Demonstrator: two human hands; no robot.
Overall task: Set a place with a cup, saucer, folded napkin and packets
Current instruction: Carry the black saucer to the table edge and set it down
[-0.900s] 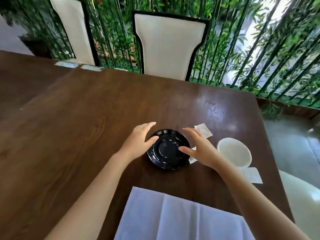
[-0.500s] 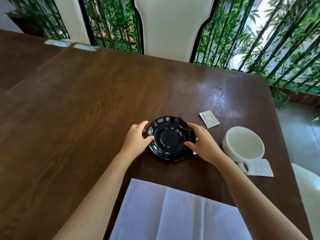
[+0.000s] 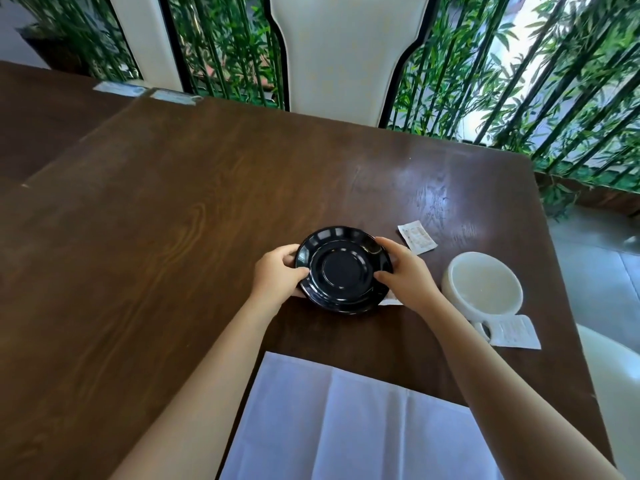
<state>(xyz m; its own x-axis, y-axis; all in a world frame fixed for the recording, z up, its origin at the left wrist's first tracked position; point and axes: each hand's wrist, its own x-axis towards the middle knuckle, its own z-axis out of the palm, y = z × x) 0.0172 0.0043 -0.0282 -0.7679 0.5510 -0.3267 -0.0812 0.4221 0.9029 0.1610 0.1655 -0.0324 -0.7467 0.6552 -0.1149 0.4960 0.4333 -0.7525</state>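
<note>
A glossy black saucer (image 3: 343, 270) sits in the middle of the dark wooden table (image 3: 156, 237). My left hand (image 3: 277, 277) grips its left rim and my right hand (image 3: 403, 273) grips its right rim. A white cup (image 3: 483, 284) stands to the right, its handle toward me. One white packet (image 3: 417, 237) lies beyond the saucer's right side, another (image 3: 514, 332) lies by the cup's handle, and a third (image 3: 391, 301) peeks out under the saucer's near right edge. A white napkin (image 3: 346, 420) lies spread flat near the table's front edge.
A white chair with a black frame (image 3: 346, 53) stands at the far side of the table, a second one (image 3: 145, 36) further left. Green bamboo and dark railings fill the background. The table's right edge runs just past the cup. Two small cards (image 3: 149, 91) lie at the far left edge.
Both hands have closed in from hovering beside the saucer to gripping its rim on either side. The view has tilted down and come closer.
</note>
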